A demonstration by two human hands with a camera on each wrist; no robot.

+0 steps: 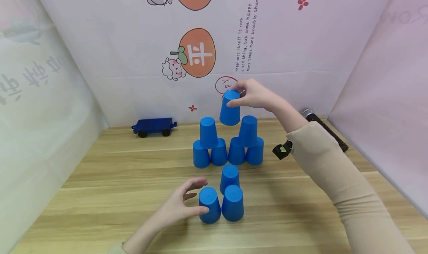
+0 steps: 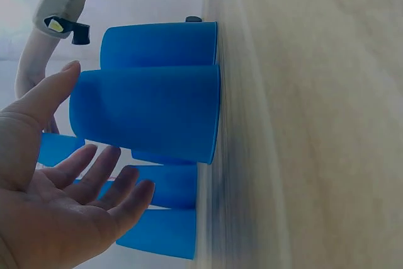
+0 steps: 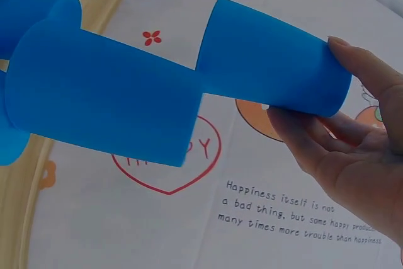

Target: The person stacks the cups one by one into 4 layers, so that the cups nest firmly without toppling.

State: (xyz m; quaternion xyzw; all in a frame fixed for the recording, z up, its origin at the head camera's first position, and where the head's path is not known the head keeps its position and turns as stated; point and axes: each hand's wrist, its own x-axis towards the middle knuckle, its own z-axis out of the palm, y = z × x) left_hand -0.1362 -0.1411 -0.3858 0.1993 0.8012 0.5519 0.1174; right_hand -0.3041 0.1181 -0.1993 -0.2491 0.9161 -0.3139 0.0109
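Note:
My right hand (image 1: 252, 94) pinches an upside-down blue cup (image 1: 230, 111) near its narrow top, fingers and thumb on opposite sides. That cup hangs over the gap between two raised blue cups, a left one (image 1: 208, 132) and a right one (image 1: 248, 131). These stand on a row of several inverted blue cups (image 1: 201, 155). Nearer the front, my left hand (image 1: 175, 207) is spread loosely beside a blue cup (image 1: 210, 205), its thumb tip at the cup's side. In the left wrist view, the palm faces this cup (image 2: 145, 111) with relaxed fingers.
Two more inverted cups stand by the left hand's cup: one to its right (image 1: 233, 204), one behind (image 1: 230, 178). A blue toy wagon (image 1: 153, 126) sits at the back left. A black microphone (image 1: 326, 127) lies behind the right forearm. Printed cloth walls (image 1: 133, 61) enclose the wooden table (image 1: 127, 179).

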